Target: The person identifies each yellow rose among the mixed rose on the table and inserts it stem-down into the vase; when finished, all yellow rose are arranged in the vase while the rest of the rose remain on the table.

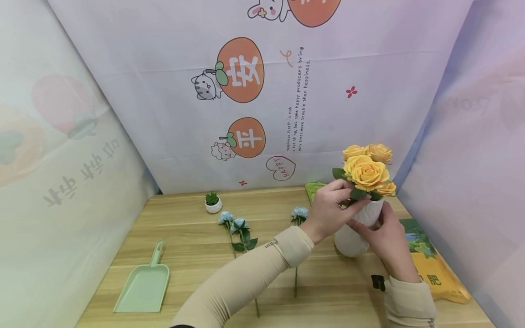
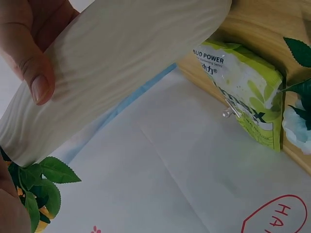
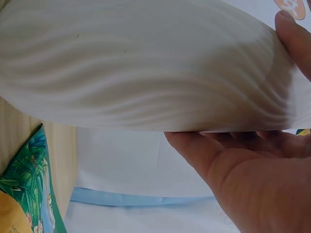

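Observation:
A white wavy-ridged vase (image 1: pixel 352 241) stands at the right of the table and holds a bunch of yellow roses (image 1: pixel 369 175). My right hand (image 1: pixel 391 237) grips the vase near its upper part; in the right wrist view its thumb and fingers lie on opposite sides of the vase (image 3: pixel 136 73). At the rim, my left hand (image 1: pixel 334 207) has its fingers curled at the green leaves under the blooms and pinches the roses there. The stems inside the vase are hidden. In the left wrist view, leaves (image 2: pixel 46 179) stick out beside the vase mouth.
Two blue roses (image 1: pixel 238 224) and another blue rose (image 1: pixel 300 212) lie on the table. A small potted succulent (image 1: pixel 213 202), a green dustpan (image 1: pixel 145 284), a green bag (image 2: pixel 248 87) and a yellow bag (image 1: pixel 439 273) lie around. Printed cloth walls (image 1: pixel 176 136) enclose the table.

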Tool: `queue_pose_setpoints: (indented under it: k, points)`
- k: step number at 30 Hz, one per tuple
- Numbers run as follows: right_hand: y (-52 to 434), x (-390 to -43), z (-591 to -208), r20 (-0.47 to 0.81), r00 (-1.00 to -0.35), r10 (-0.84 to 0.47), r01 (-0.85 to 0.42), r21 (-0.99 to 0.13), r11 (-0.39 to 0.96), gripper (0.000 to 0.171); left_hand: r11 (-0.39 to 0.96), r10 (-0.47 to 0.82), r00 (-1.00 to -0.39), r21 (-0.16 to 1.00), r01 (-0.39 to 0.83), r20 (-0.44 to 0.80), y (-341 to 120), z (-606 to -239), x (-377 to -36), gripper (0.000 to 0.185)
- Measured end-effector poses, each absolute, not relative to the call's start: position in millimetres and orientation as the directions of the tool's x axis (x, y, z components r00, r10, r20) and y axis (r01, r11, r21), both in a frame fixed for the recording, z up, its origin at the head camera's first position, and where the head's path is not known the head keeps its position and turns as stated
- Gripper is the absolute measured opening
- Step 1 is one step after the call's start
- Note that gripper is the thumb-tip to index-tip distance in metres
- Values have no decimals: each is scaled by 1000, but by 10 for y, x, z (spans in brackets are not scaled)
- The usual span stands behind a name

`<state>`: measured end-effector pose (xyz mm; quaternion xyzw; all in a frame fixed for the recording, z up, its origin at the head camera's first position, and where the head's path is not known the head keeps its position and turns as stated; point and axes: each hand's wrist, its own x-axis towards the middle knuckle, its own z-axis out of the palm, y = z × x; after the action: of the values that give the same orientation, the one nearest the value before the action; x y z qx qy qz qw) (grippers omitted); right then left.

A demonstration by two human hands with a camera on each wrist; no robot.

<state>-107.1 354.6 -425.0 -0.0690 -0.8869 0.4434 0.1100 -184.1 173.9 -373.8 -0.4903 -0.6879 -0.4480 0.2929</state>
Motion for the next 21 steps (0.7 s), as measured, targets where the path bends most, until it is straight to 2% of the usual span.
queue_pose_setpoints:
  k: [7,15,21]
  points:
    - [3543,-1069,-4251,145,-966,215,13,-801,598,93,139,417,-390,366,920,821,1745,-3782,-1847,16]
    - [3547,-1067,-4250,147,-967,208,2,-812,583,99,10,450,-420,466,885,788,1696,-3779,-1837,31]
    - [3550,-1074,-4260,161,-965,208,-11,-814,581,99,-46,437,-442,510,859,783,1569,-3805,-1860,36]
